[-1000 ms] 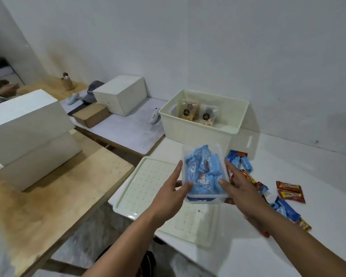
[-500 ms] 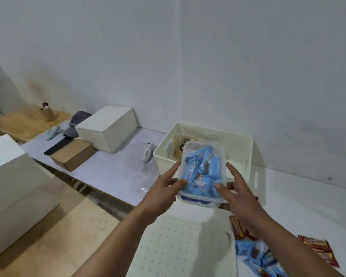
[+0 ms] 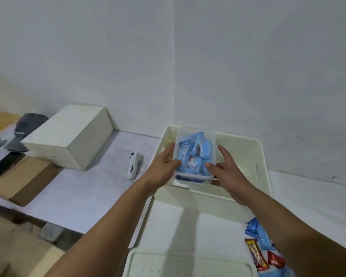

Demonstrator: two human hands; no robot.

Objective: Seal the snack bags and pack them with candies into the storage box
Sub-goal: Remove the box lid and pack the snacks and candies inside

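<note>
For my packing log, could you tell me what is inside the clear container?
The clear container holds blue-wrapped candies. Lower layers and the storage box floor beneath are hidden.

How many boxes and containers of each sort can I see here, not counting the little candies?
White storage box, open top: 1
Clear plastic container of blue candies, held by the left hand and right hand over the storage box: 1
Closed white box: 1
Brown cardboard box: 1
Total: 4
</note>
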